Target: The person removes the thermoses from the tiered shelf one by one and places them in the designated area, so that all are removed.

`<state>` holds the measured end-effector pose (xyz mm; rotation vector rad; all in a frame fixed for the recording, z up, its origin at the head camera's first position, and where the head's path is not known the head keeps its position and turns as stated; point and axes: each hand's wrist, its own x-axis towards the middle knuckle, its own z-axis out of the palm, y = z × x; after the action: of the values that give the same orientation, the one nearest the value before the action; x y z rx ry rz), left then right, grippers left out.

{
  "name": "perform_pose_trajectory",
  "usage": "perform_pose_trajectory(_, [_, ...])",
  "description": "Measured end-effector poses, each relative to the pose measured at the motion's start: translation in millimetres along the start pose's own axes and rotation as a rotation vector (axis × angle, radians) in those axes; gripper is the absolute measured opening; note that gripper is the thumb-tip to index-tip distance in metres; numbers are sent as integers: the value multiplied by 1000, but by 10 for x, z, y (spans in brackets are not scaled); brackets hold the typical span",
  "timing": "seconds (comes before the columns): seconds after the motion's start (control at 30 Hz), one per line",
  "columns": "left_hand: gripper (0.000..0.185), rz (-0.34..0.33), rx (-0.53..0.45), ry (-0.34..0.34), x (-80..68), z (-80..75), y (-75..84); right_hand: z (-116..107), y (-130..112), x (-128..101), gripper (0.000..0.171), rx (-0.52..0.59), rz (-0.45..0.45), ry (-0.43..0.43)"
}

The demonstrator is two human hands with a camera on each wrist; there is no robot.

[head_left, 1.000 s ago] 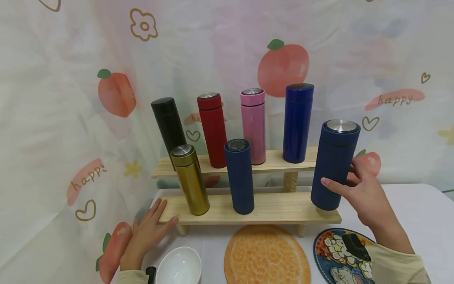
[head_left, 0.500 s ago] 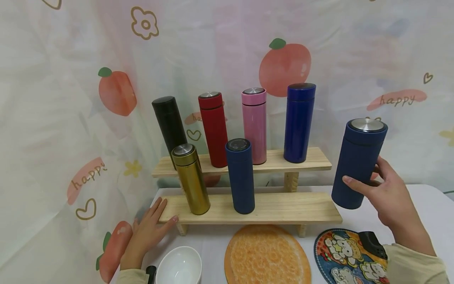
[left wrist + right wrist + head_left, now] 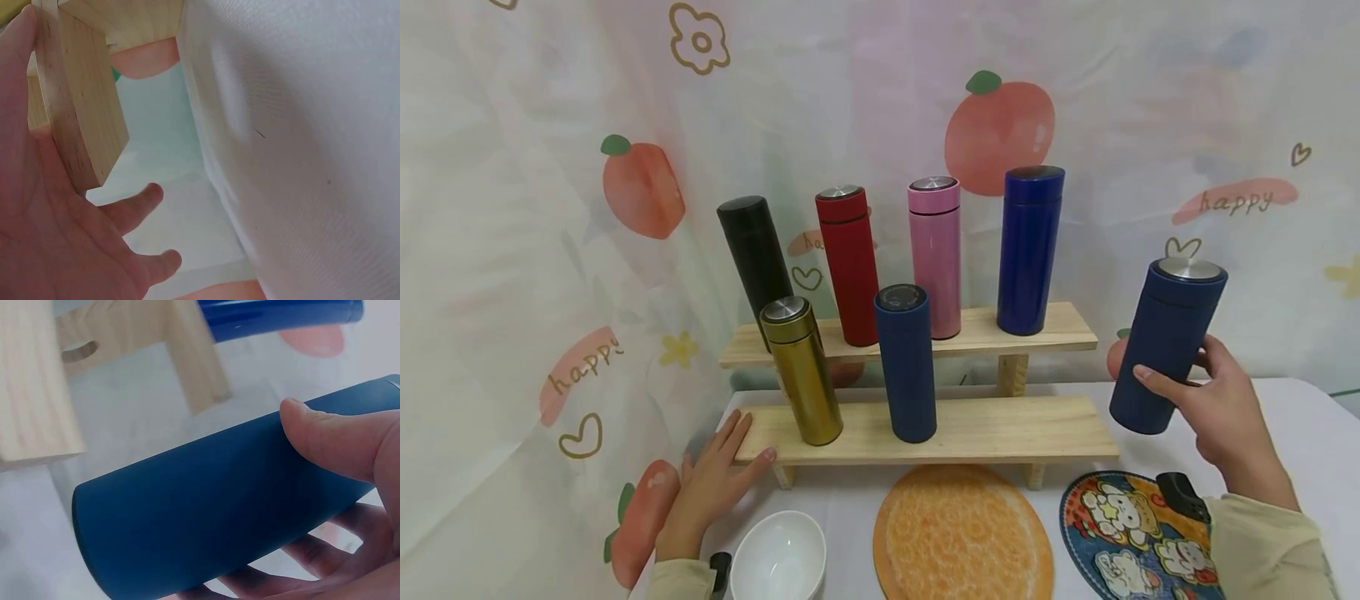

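My right hand [image 3: 1213, 400] grips a dark blue flask with a steel lid [image 3: 1167, 346], holding it in the air to the right of the two-step wooden rack [image 3: 1000, 429]. In the right wrist view the thumb [image 3: 331, 437] lies over the flask body [image 3: 206, 512] with fingers under it. My left hand [image 3: 715, 487] lies flat, fingers straight, against the left end of the rack's lower step [image 3: 78, 112]. On that step stand a gold flask [image 3: 801, 383] and a navy flask [image 3: 906, 367]. Black [image 3: 754, 258], red [image 3: 847, 262], pink [image 3: 935, 254] and blue [image 3: 1028, 250] flasks stand on the upper step.
A white bowl [image 3: 778, 557], an orange round mat [image 3: 962, 537] and a cartoon-printed mat [image 3: 1131, 533] lie on the white table in front of the rack. A peach-print curtain [image 3: 550, 250] hangs close behind and to the left.
My right hand has lifted the dark blue flask off the right end of the lower step and carried it to the right. The left hand has stayed put.
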<state>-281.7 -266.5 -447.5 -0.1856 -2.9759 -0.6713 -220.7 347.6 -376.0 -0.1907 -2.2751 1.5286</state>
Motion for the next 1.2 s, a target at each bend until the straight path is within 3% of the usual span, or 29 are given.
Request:
perform_pose_trajectory(0.47, [93,-7,-18,-6,-8,23,-42,225,443,147,92,29,41,-7])
perform_pose_trajectory(0.87, [95,16,-38,-3,61,43,-44,331,605,205,88,27,31,63])
perform_pose_trajectory(1.2, [95,1,-49,-27,15,-15,-3,375,637,187,89,24,45,34])
